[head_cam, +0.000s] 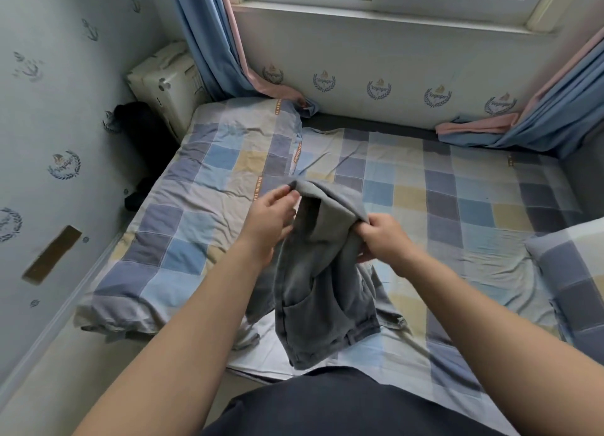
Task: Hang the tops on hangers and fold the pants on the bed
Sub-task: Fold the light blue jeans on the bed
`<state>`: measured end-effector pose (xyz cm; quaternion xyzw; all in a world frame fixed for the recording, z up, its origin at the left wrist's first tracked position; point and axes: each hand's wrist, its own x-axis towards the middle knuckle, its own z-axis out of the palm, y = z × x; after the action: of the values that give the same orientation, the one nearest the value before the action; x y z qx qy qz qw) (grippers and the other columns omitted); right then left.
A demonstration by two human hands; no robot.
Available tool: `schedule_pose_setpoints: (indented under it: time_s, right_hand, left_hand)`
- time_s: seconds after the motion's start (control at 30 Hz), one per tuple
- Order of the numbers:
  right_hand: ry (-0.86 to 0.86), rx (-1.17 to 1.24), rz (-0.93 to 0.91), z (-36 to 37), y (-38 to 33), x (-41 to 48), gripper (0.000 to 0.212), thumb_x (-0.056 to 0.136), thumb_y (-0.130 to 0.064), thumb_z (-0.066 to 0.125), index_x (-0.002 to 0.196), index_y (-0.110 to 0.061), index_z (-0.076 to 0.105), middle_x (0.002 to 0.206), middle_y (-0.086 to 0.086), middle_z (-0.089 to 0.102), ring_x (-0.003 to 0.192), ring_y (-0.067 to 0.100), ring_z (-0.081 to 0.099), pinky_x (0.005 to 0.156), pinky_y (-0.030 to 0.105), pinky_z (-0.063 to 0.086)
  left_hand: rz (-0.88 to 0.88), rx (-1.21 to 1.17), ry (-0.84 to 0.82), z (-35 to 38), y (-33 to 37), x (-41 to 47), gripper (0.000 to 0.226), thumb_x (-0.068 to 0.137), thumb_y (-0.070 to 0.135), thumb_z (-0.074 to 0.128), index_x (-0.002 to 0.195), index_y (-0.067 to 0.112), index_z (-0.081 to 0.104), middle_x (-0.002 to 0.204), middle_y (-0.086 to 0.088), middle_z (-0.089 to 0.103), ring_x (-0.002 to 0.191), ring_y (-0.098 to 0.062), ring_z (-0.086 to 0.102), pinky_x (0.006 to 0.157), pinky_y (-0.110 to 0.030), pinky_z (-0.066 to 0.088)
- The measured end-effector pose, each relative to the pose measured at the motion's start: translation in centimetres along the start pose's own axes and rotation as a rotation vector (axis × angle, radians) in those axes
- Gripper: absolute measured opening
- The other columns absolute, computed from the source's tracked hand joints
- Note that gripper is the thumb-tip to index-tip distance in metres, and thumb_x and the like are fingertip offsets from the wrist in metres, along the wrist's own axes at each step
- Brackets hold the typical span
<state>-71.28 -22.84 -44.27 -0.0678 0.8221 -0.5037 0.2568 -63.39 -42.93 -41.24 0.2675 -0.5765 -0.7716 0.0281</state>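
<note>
STEP: pants-folding is judged in hand; no hangers are seen | PANTS: grey pants (322,291) are held up over the checked bed (457,206), waistband hanging lowest | GRIP: left grip (273,215) and right grip (382,236) are each clamped on the upper fold | NEXT: pants should be lowered flat, legs aligned, then folded.

One pair of pants (313,278), two hands (271,220) (385,236), two curtains (209,43) (555,115).

1. I am holding the grey pants (320,282) up, doubled over, their top edge stretching between my two pinches and the waistband end, with its pocket, dangling lowest.
2. The bed (457,206), in a wrinkled checked sheet, is lying beneath them.
</note>
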Motion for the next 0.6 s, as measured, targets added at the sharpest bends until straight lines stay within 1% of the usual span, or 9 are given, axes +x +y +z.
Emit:
schedule_pose_setpoints:
  time_s: [0.07, 0.13, 0.23, 0.3, 0.33, 0.4, 0.47, 0.53, 0.6]
  right_hand:
    - [0.041, 0.184, 0.017, -0.5, -2.2, 0.2, 0.020, 0.101, -0.009, 0.050, 0.086, -0.006, 0.063, 0.076, 0.016, 0.063, 0.057, 0.025, 0.069, 0.050, 0.036, 0.059]
    - [0.044, 0.329, 0.034, -0.7, -3.8, -0.1, 0.017, 0.104, -0.012, 0.050, 0.095, -0.005, 0.062, 0.081, 0.016, 0.064, 0.063, 0.025, 0.069, 0.048, 0.032, 0.056]
    - [-0.032, 0.437, 0.009, -0.8, -5.3, -1.0, 0.017, 0.105, -0.014, 0.051, 0.098, -0.004, 0.062, 0.077, 0.012, 0.067, 0.061, 0.021, 0.071, 0.047, 0.029, 0.056]
    - [-0.049, 0.525, -0.008, -1.3, -6.0, -1.3, 0.018, 0.105, -0.013, 0.050, 0.096, -0.004, 0.063, 0.075, 0.011, 0.068, 0.061, 0.022, 0.072, 0.048, 0.031, 0.058]
    - [-0.043, 0.572, -0.007, -1.6, -6.3, -1.3, 0.018, 0.105, -0.012, 0.050, 0.096, -0.005, 0.063, 0.076, 0.011, 0.069, 0.062, 0.023, 0.072, 0.050, 0.033, 0.059]
    - [-0.019, 0.644, 0.012, -2.1, -6.7, -1.1, 0.017, 0.105, -0.012, 0.049, 0.098, -0.005, 0.062, 0.080, 0.012, 0.068, 0.064, 0.024, 0.071, 0.055, 0.037, 0.062]
    - [0.037, 0.698, 0.038, -2.7, -6.7, -0.9, 0.016, 0.106, -0.014, 0.048, 0.099, -0.005, 0.060, 0.084, 0.014, 0.066, 0.067, 0.025, 0.070, 0.059, 0.037, 0.062]
    - [0.087, 0.763, 0.062, -3.3, -6.1, -0.6, 0.016, 0.106, -0.015, 0.049, 0.101, -0.004, 0.060, 0.089, 0.015, 0.066, 0.073, 0.027, 0.070, 0.064, 0.037, 0.062]
    - [0.073, 0.801, 0.083, -4.1, -5.3, -0.5, 0.016, 0.105, -0.015, 0.051, 0.107, -0.004, 0.062, 0.103, 0.018, 0.070, 0.089, 0.030, 0.072, 0.074, 0.039, 0.061]
  left_hand:
    - [0.031, 0.194, -0.047, 0.2, -2.0, -0.6, 0.035, 0.095, 0.025, 0.071, 0.128, 0.022, 0.059, 0.128, -0.002, 0.064, 0.112, -0.016, 0.062, 0.085, -0.027, 0.052]
    - [0.053, 0.381, -0.100, 0.5, -4.4, -1.3, 0.061, 0.085, 0.032, 0.082, 0.138, 0.022, 0.052, 0.139, -0.002, 0.057, 0.119, -0.014, 0.059, 0.095, -0.028, 0.051]
    - [0.093, 0.683, -0.135, 0.9, -7.2, -1.9, 0.097, 0.062, 0.057, 0.087, 0.143, 0.034, 0.039, 0.140, 0.006, 0.053, 0.123, -0.010, 0.054, 0.102, -0.037, 0.047]
    - [0.041, 0.734, -0.075, 0.8, -8.3, -1.7, 0.109, 0.056, 0.058, 0.089, 0.147, 0.032, 0.034, 0.137, 0.009, 0.053, 0.122, -0.013, 0.052, 0.103, -0.041, 0.046]
    - [-0.013, 0.661, -0.053, 0.6, -8.7, -1.4, 0.099, 0.059, 0.052, 0.091, 0.142, 0.029, 0.042, 0.132, 0.007, 0.058, 0.119, -0.015, 0.056, 0.101, -0.042, 0.049]
    - [-0.083, 0.574, -0.048, 0.1, -9.2, -0.8, 0.051, 0.070, 0.035, 0.091, 0.113, 0.026, 0.065, 0.115, 0.000, 0.072, 0.105, -0.020, 0.068, 0.091, -0.044, 0.057]
    - [-0.081, 0.601, -0.059, -0.1, -9.1, -0.3, 0.015, 0.081, 0.024, 0.083, 0.090, 0.022, 0.071, 0.101, -0.009, 0.076, 0.093, -0.023, 0.072, 0.088, -0.048, 0.058]
    - [-0.048, 0.593, -0.036, 0.2, -8.7, 0.0, 0.006, 0.088, 0.020, 0.076, 0.088, 0.018, 0.071, 0.098, -0.013, 0.075, 0.094, -0.029, 0.071, 0.088, -0.051, 0.057]
    - [-0.028, 0.476, -0.012, 0.9, -8.1, 0.1, 0.002, 0.092, 0.016, 0.070, 0.094, 0.017, 0.071, 0.099, -0.013, 0.075, 0.095, -0.031, 0.072, 0.086, -0.049, 0.059]
